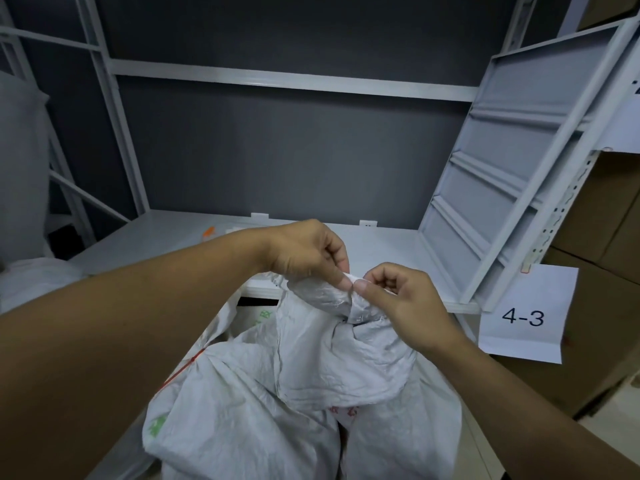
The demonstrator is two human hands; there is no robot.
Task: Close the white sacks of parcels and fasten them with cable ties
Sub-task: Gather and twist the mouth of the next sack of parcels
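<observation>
Your left hand [308, 254], fingers curled, pinches the bunched mouth of the white sack [294, 393], which stands before the shelf [156, 240]; your right hand [398, 299] pinches the same bunch just beside it — thumbs nearly touching. Gather the neck tight, leaving no slack, before tying.

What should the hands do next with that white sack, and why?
Probably bunch the mouth tighter into a neck: the left hand and right hand only pinch the white sack's top edge, its cloth below hangs loose, and nothing shows fastened round it.
</observation>
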